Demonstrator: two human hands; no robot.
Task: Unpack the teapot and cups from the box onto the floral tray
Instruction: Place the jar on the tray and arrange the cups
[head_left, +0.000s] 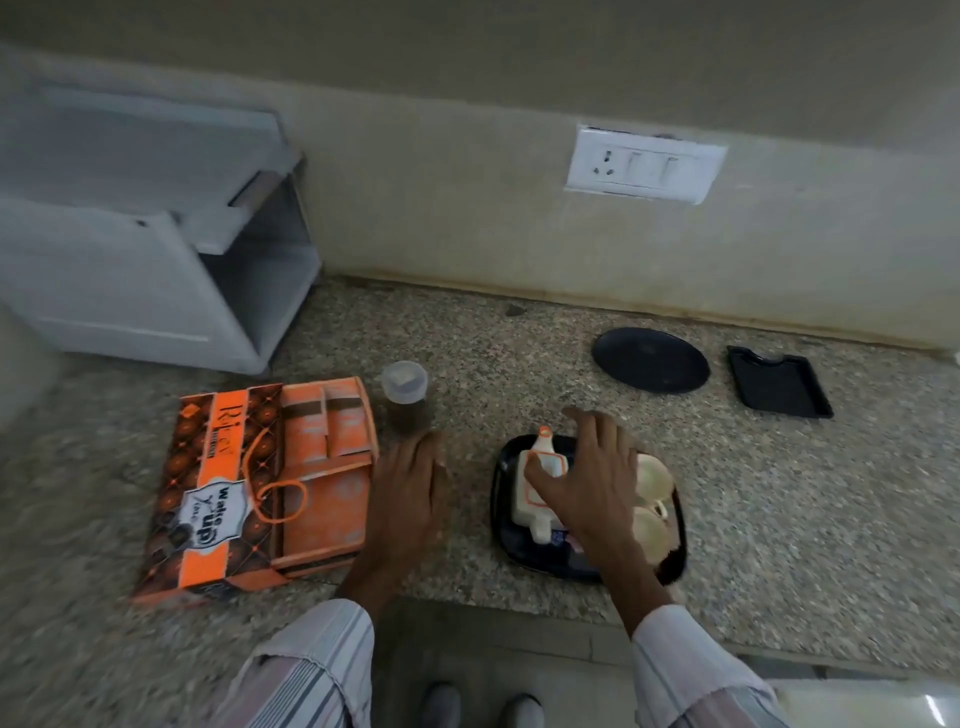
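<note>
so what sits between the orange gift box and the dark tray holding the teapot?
In the head view, only the person's left hand, fingers spread over bare speckled granite counter, lies between the orange cardboard box and the dark square tray.

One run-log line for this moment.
teapot, cups: on tray | right hand: over teapot | left hand: open, beside box

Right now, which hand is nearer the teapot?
Right. The right hand is over the teapot on the tray, fingertips at its lid. The left hand hovers left of the tray, between it and the orange box.
</note>
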